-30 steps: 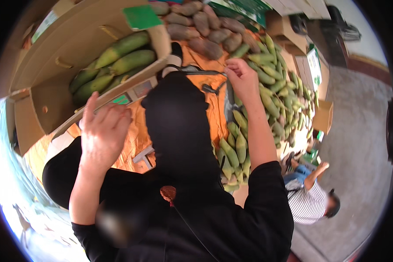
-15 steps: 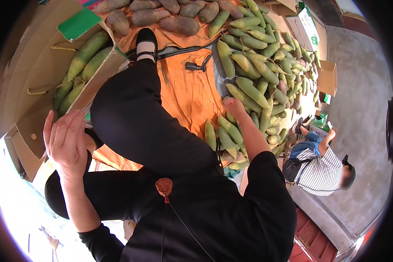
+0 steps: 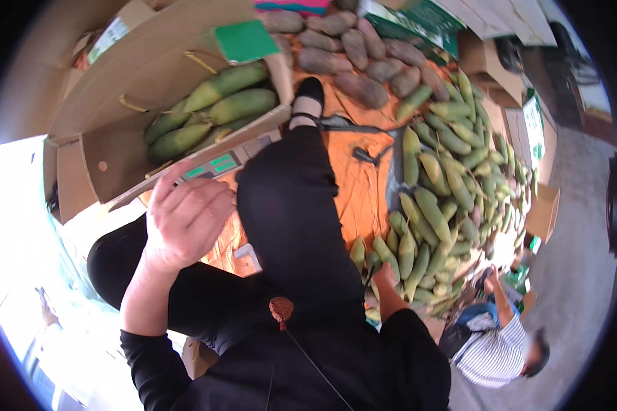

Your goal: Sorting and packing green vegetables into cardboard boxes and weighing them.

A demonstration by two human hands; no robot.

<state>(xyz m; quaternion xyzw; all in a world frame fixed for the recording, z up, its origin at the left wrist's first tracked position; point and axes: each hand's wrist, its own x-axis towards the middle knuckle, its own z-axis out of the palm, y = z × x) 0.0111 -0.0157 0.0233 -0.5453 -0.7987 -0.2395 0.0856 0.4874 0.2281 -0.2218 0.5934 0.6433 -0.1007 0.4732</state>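
My right hand (image 3: 385, 275) is down at the near edge of the green mango pile (image 3: 432, 205) on the orange cloth (image 3: 349, 185); fingers hidden, so I cannot tell its grip. Left hand (image 3: 185, 216) raised, loosely curled, empty, by the cardboard box (image 3: 110, 161). Picking step, I judge; next calls for one fruit gripped firmly.

the right hand (image 3: 385, 275) now sits low at the near edge of the pile of green fruit (image 3: 437, 205), down from the far end where it reached a second ago. the left hand (image 3: 185, 216) drops from its raised, open spread and curls loosely before the cardboard box (image 3: 116, 147), by the scale (image 3: 212, 166). the view tips forward, showing more box.
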